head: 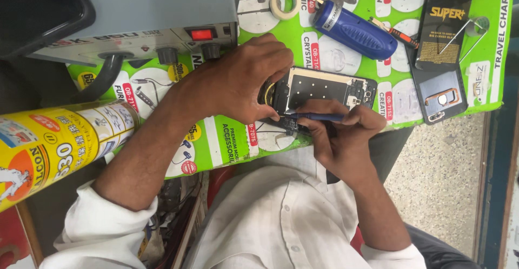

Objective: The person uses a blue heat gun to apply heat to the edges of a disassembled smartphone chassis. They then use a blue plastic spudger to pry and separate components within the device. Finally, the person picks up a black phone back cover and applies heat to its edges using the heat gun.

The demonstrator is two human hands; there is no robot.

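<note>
Left hand [246,82] comes in from the lower left w/ forearm angled up across the bench, wrist bent, fingers curled over the left end of the opened black smartphone with its back cover off and inner frame showing [324,90]. It's clamped on that end, thumb side toward the person. Right hand [340,136] sits just near of the phone, fingers pinched narrow around a thin dark blue pen-like tool [316,116], held roughly level and pointing left, tip at the phone's near-left corner. Can't really tell if the tip is touching the board or just over it, fingers block that bit.

Phone lies on the green printed cardboard sheet [227,139], roughly mid-bench, near the sheet's near edge; right hand hangs partly past that edge over the person's lap.

Room-wise: far left is tight, the grey metal box unit with a red switch and black knobs [162,15] sits right behind the left hand. Big yellow spray can lying on its side [54,139] is well apart to the left. Far of the phone there's a fat blue cylinder-shaped tool [354,31] and a roll of pale tape [285,1], some open sheet between them & the phone. On the right, a black retail box [446,23] and a dark phone case with a ring holder [440,98], apart from the phone by a small gap.
</note>
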